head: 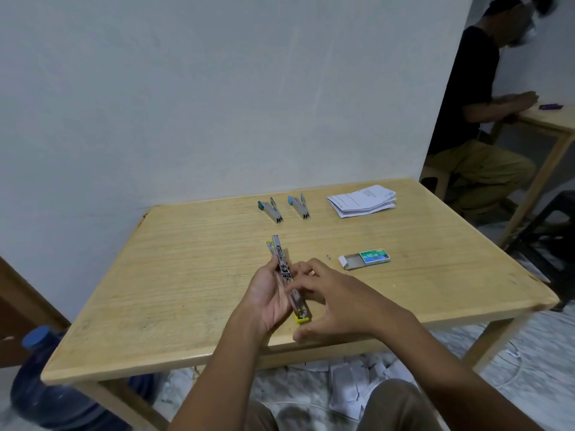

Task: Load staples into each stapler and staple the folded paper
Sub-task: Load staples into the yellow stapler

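My left hand (266, 295) holds a yellow-ended stapler (284, 269), swung fully open so its metal channel faces up. The fingertips of my right hand (334, 301) pinch at the middle of that channel; whether a staple strip is between them is hidden. A small green staple box (365, 259) lies slid open on the wooden table (186, 275), right of my hands, with a tiny staple piece (327, 256) beside it. Two more staplers lie at the far side: a dark green one (270, 209) and a light blue one (298, 206). The folded paper stack (362, 201) sits far right.
A white wall stands just behind the table. A blue water jug (46, 387) is on the floor at the left. Scrap papers (351, 387) litter the floor under the table. Another person (473, 119) sits at a second table (557, 119) at the right.
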Tool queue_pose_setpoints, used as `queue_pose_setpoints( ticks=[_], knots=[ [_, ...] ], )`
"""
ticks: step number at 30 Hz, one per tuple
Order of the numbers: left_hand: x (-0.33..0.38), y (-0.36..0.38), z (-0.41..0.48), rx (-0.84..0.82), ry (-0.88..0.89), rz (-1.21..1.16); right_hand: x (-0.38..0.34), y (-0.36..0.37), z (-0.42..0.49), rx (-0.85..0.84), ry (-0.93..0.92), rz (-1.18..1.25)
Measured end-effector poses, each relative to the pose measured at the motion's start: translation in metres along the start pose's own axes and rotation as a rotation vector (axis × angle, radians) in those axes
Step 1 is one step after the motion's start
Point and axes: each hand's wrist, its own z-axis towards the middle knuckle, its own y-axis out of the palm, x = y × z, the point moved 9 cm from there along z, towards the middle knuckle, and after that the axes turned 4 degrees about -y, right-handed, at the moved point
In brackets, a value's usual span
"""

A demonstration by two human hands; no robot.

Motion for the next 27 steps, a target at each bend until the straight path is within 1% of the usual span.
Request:
queue_pose_setpoints(
  ticks=[3,5,7,9,10,13,15,16,18,19,21,23,25,27],
  knots=[
    [0.000,-0.001,0.000,-0.001,0.002,0.064,-0.004,-0.002,-0.004,0.056,-0.094,-0.061],
    [0.001,-0.001,0.000,-0.007,0.018,0.117,-0.003,-0.008,-0.007,0.139,-0.136,0.006],
    [0.002,-0.001,0.002,-0.013,0.037,0.099,0.002,-0.021,-0.009,0.279,-0.151,0.125],
    [0.002,0.000,0.004,-0.039,0.039,0.078,0.012,-0.037,-0.009,0.421,-0.132,0.240],
    [0.001,0.001,0.003,-0.039,0.036,0.105,0.017,-0.043,-0.007,0.479,-0.103,0.298],
    [-0.006,0.005,-0.001,-0.036,0.007,0.218,0.033,-0.053,0.001,0.579,0.029,0.521],
    [-0.009,0.008,-0.004,-0.024,0.001,0.264,0.043,-0.051,0.007,0.589,0.140,0.656],
    [-0.009,0.008,-0.005,-0.020,-0.001,0.281,0.050,-0.045,0.011,0.562,0.207,0.717],
    [-0.010,0.007,-0.004,-0.023,-0.006,0.295,0.058,-0.027,0.018,0.442,0.335,0.881],
    [-0.010,0.008,-0.004,-0.032,-0.008,0.300,0.061,-0.016,0.021,0.382,0.371,0.991],
    [-0.011,0.011,-0.005,-0.059,-0.014,0.317,0.056,-0.001,0.027,0.298,0.352,1.230],
    [-0.012,0.014,-0.006,-0.095,-0.022,0.304,0.050,0.001,0.032,0.299,0.322,1.401],
    [-0.012,0.017,-0.007,-0.129,-0.026,0.274,0.051,-0.001,0.033,0.355,0.327,1.440],
    [-0.011,0.019,-0.008,-0.157,-0.029,0.276,0.053,-0.003,0.034,0.397,0.335,1.420]
  ],
)
